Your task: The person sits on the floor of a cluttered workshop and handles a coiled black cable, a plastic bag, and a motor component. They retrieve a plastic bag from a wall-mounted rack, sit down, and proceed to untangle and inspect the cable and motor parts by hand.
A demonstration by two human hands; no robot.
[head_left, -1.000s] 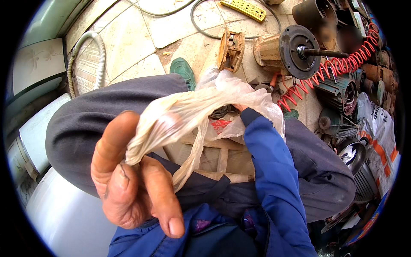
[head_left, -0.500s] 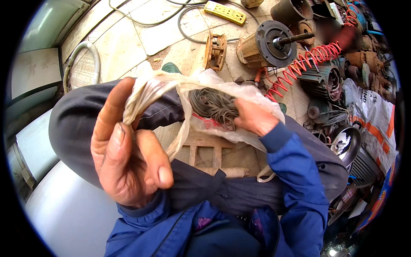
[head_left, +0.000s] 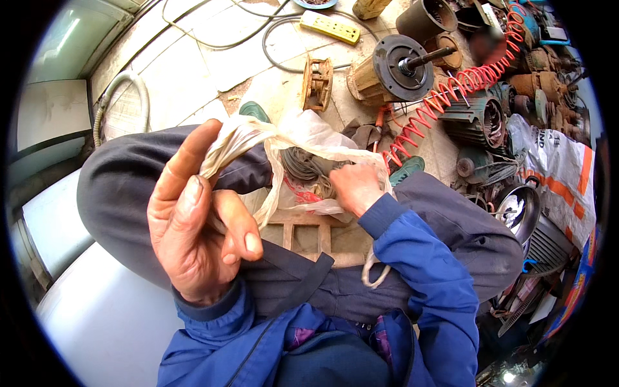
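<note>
1 fisheye view, from the left of 2 cameras side by side on the wearer's head, looks down past the blue jacket (head_left: 425, 258) to the nearby trousers (head_left: 129, 187), with tiled floor (head_left: 177, 71) farther off.

Bright whitish light nearly washes out the beige square floor tiles (head_left: 184, 77). Glare streaks the shiny greenish panel (head_left: 71, 42) at upper left. The bare left hand (head_left: 196, 238) is sharp; the dark green ribbed metal motor casing (head_left: 472, 122) looks dimmer. Straight edges bow toward the black periphery; a blurred patch sits upper right.
</note>
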